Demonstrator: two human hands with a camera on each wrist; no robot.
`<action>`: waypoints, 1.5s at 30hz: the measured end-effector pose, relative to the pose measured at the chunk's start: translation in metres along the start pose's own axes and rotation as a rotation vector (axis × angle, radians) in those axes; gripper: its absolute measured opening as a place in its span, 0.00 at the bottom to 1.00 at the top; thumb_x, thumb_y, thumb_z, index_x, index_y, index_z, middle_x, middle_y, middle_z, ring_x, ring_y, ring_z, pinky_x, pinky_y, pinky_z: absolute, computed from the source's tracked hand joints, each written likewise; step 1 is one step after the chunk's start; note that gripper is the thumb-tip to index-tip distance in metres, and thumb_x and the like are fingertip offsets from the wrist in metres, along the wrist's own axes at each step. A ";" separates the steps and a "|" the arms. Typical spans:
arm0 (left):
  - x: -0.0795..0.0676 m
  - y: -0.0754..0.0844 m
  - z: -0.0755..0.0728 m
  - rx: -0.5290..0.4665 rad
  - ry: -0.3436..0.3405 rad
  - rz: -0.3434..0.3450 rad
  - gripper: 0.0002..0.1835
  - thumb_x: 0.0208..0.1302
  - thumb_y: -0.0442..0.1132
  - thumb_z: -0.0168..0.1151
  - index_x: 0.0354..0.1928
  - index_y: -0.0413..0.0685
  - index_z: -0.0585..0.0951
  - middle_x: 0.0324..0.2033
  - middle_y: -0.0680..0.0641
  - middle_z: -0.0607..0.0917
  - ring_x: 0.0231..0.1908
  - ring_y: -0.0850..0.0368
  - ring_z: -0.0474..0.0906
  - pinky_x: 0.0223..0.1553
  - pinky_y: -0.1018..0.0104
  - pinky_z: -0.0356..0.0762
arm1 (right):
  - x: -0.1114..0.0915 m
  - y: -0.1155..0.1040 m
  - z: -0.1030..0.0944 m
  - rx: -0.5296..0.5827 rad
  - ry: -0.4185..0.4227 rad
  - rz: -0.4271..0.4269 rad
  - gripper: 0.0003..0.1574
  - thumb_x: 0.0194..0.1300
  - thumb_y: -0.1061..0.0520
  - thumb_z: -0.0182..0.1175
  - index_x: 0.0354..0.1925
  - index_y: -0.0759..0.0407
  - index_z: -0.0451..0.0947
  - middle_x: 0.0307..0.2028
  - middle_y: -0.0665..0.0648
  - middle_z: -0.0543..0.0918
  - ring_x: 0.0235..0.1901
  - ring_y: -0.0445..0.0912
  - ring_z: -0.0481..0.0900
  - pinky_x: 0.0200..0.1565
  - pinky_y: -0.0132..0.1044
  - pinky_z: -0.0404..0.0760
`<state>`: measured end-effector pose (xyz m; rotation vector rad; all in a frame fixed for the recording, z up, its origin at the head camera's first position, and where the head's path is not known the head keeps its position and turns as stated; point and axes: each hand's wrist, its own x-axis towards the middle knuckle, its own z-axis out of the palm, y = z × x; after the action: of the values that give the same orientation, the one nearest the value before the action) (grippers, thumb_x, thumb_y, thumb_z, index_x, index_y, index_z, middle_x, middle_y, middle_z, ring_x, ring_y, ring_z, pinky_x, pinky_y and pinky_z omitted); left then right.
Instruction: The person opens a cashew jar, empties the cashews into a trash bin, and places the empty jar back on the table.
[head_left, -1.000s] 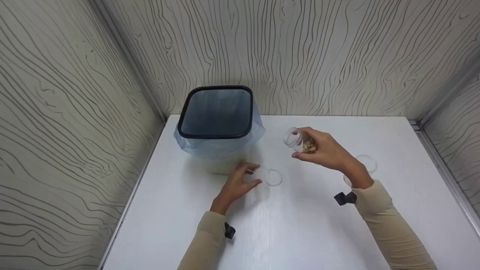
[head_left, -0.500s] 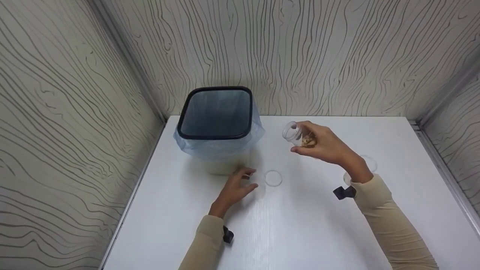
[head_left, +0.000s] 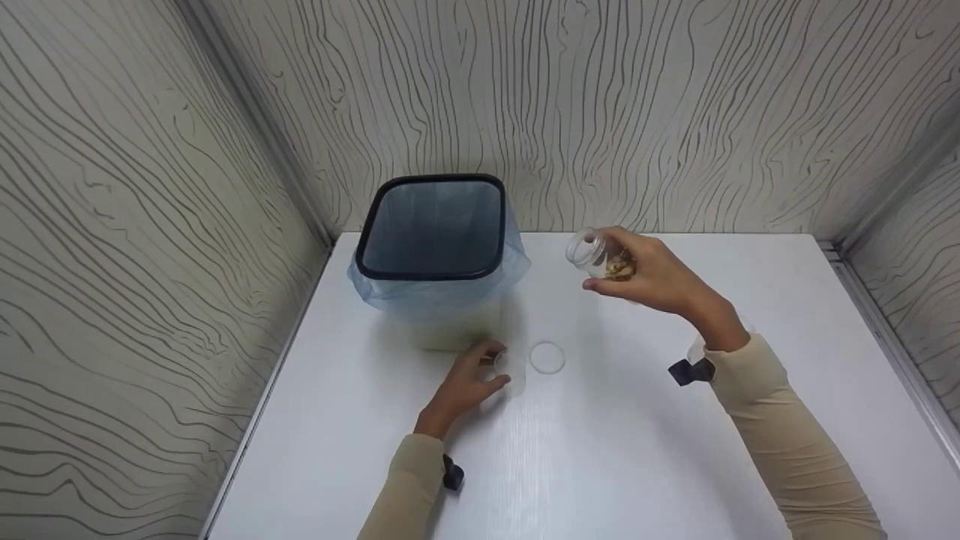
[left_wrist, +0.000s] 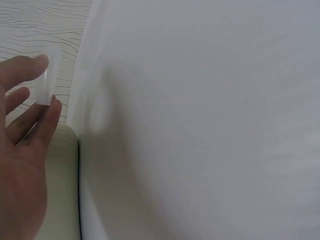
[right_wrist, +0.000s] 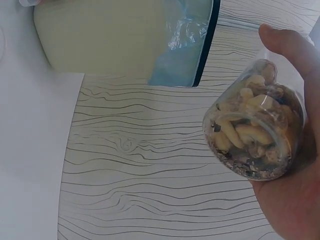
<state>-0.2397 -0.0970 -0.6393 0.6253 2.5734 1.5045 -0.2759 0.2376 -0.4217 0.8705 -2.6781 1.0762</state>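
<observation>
My right hand [head_left: 652,274] grips a clear plastic jar [right_wrist: 255,122], held tilted above the table with its open mouth toward the left. Curved, pale yellow-brown pieces and dark crumbs [right_wrist: 247,132] lie inside, gathered at the jar's bottom end. Lower and to the left, my left hand [head_left: 463,386] pinches a small translucent plastic cup [left_wrist: 46,80] between thumb and fingers. A thin clear ring-shaped piece, like a lid [head_left: 547,358], lies on the table just right of that cup. The left hand is beside the base of a lined bin.
The cream bin [head_left: 450,330] with black rim and blue liner bag stands at the back left of the white table [head_left: 585,450]. Wood-patterned walls [head_left: 600,112] enclose the back and sides. Another clear round piece [head_left: 696,350] is partly hidden by the right wrist.
My right hand has risen toward the back wall with the jar, which stays tilted. The left hand has drawn slightly left and nearer with the cup, away from the ring-shaped piece.
</observation>
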 end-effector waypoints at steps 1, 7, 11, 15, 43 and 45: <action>0.000 -0.001 0.000 0.006 -0.002 0.000 0.25 0.69 0.35 0.72 0.65 0.39 0.78 0.60 0.38 0.82 0.63 0.45 0.80 0.68 0.52 0.80 | 0.001 0.000 -0.001 -0.005 -0.001 0.006 0.42 0.64 0.46 0.78 0.70 0.55 0.75 0.53 0.55 0.86 0.48 0.47 0.83 0.48 0.39 0.84; -0.004 -0.003 0.000 0.012 -0.014 -0.014 0.25 0.67 0.35 0.74 0.64 0.40 0.78 0.61 0.39 0.83 0.63 0.46 0.80 0.69 0.54 0.80 | 0.007 -0.001 -0.007 -0.013 -0.010 0.037 0.43 0.66 0.45 0.77 0.72 0.55 0.73 0.55 0.58 0.85 0.50 0.49 0.83 0.50 0.47 0.84; -0.007 -0.006 0.001 0.027 -0.012 -0.026 0.25 0.68 0.36 0.74 0.65 0.43 0.78 0.60 0.42 0.83 0.63 0.47 0.80 0.69 0.55 0.80 | 0.011 -0.004 -0.009 -0.020 -0.006 0.034 0.44 0.65 0.44 0.77 0.72 0.56 0.73 0.55 0.58 0.85 0.49 0.49 0.82 0.49 0.43 0.84; -0.009 -0.009 0.002 0.045 -0.010 -0.028 0.25 0.68 0.37 0.74 0.65 0.45 0.79 0.60 0.45 0.83 0.62 0.49 0.80 0.68 0.56 0.80 | 0.014 -0.006 -0.009 -0.023 -0.003 0.037 0.44 0.65 0.44 0.77 0.72 0.56 0.73 0.55 0.59 0.85 0.48 0.49 0.82 0.47 0.39 0.83; -0.011 -0.016 0.007 0.047 -0.053 -0.085 0.29 0.67 0.39 0.71 0.69 0.46 0.78 0.62 0.47 0.82 0.64 0.50 0.78 0.72 0.54 0.75 | 0.035 -0.016 -0.016 -0.011 -0.035 0.060 0.43 0.67 0.42 0.75 0.73 0.55 0.72 0.57 0.62 0.84 0.51 0.54 0.83 0.50 0.50 0.85; -0.010 -0.015 0.006 0.054 -0.058 -0.086 0.30 0.66 0.39 0.71 0.70 0.46 0.78 0.62 0.47 0.82 0.65 0.50 0.78 0.72 0.54 0.75 | 0.036 -0.016 -0.016 -0.015 -0.038 0.066 0.44 0.67 0.42 0.75 0.73 0.56 0.71 0.58 0.63 0.84 0.52 0.55 0.83 0.51 0.52 0.86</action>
<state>-0.2332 -0.1024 -0.6564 0.5479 2.5696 1.3744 -0.2985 0.2222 -0.3889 0.8137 -2.7606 1.0613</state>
